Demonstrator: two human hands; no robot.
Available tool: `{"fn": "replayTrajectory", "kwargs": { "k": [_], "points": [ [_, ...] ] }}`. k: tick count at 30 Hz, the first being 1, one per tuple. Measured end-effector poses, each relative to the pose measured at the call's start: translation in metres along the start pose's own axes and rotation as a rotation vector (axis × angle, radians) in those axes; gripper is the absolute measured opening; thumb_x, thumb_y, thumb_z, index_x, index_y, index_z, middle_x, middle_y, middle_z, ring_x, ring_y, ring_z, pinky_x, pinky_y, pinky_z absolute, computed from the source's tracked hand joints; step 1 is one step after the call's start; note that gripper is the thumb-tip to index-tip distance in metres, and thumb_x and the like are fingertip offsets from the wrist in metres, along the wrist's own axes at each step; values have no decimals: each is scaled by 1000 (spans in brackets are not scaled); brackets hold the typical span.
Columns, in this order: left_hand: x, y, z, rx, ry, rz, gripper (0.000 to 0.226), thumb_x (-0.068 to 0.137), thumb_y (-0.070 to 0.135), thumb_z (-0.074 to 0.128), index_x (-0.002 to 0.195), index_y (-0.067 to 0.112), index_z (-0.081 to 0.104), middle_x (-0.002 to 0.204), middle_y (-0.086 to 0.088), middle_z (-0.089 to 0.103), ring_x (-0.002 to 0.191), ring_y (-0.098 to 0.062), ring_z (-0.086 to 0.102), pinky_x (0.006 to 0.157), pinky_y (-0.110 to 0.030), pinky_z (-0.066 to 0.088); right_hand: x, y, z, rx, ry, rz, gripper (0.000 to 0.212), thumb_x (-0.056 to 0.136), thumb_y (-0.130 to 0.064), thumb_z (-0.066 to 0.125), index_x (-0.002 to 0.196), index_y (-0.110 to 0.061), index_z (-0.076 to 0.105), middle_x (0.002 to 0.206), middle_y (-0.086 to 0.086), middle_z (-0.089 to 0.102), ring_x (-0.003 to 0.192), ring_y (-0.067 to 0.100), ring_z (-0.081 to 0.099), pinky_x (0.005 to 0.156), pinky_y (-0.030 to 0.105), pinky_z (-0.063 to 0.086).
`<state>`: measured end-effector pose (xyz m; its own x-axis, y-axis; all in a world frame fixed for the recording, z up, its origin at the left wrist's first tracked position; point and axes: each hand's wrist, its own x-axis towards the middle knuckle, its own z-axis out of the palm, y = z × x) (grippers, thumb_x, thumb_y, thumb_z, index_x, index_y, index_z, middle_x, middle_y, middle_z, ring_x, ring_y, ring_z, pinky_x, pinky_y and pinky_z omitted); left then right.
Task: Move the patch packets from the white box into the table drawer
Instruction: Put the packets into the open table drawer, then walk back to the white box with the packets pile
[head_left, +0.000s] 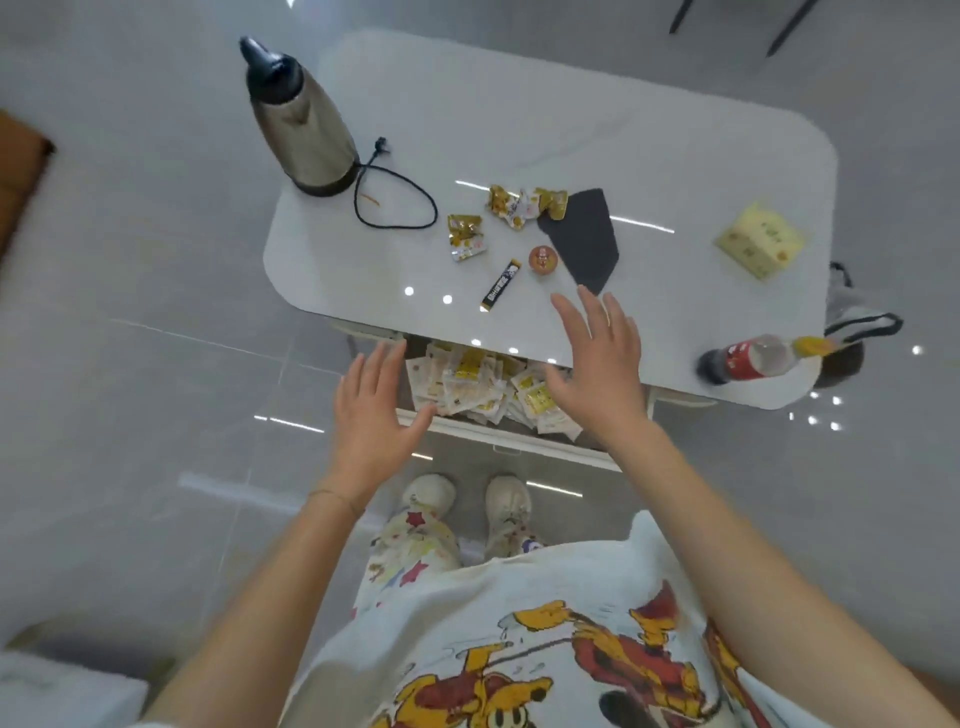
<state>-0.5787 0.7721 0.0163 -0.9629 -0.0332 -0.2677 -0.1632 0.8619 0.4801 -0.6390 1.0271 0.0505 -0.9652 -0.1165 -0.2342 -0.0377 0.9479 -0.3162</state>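
The table drawer (498, 439) stands pulled out under the near edge of the white table (649, 156). Several white and yellow patch packets (467, 387) lie heaped inside it. My left hand (371, 415) hovers with fingers spread over the drawer's left corner, holding nothing. My right hand (597, 364) is also spread and empty, above the drawer's right part and the table edge. More yellow packets lie on the tabletop: one (466, 236) near the cable, a crumpled few (524, 205) further back. A white box (62, 696) shows at the bottom left corner, blurred.
On the table stand a steel kettle (298, 124) with a black cable (395, 200), a black sachet (500, 286), a small round tin (543, 258), a dark cloth (584, 239), a yellow box (761, 241) and a lying cola bottle (748, 358). My shoes (467, 499) are below the drawer.
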Motion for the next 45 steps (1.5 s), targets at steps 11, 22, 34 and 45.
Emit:
{"fn": "replayTrajectory", "kwargs": {
  "k": [11,22,34,45],
  "points": [
    [-75,-75,-73,-105,204,-351,81,88,56,56,153,25,19,161,-4,15,149,-25,8,120,-43,9,5,-133,-6,-61,-112,-353,75,87,-34,58,150,-33,18,159,2,14,147,28,2,118,46,4],
    [-183,-217,-164,-148,423,-635,92,70,69,41,149,23,31,157,-5,27,146,-28,19,118,-41,14,-7,-367,52,-85,-231,-677,74,88,-38,59,150,-31,21,160,3,13,147,27,3,119,44,9],
    [-295,-364,-227,-279,609,-934,88,81,43,71,152,22,21,159,-4,22,147,-29,14,119,-41,13,-47,-584,129,-107,-312,-956,77,85,-39,63,150,-32,21,161,2,5,147,30,3,117,45,12],
    [-329,-457,-259,-335,707,-1183,90,80,46,71,151,20,23,157,-7,25,146,-32,18,118,-47,19,-62,-757,194,-176,-441,-1244,72,83,-34,65,146,-30,30,159,4,9,146,30,5,116,47,15]
  ]
}}
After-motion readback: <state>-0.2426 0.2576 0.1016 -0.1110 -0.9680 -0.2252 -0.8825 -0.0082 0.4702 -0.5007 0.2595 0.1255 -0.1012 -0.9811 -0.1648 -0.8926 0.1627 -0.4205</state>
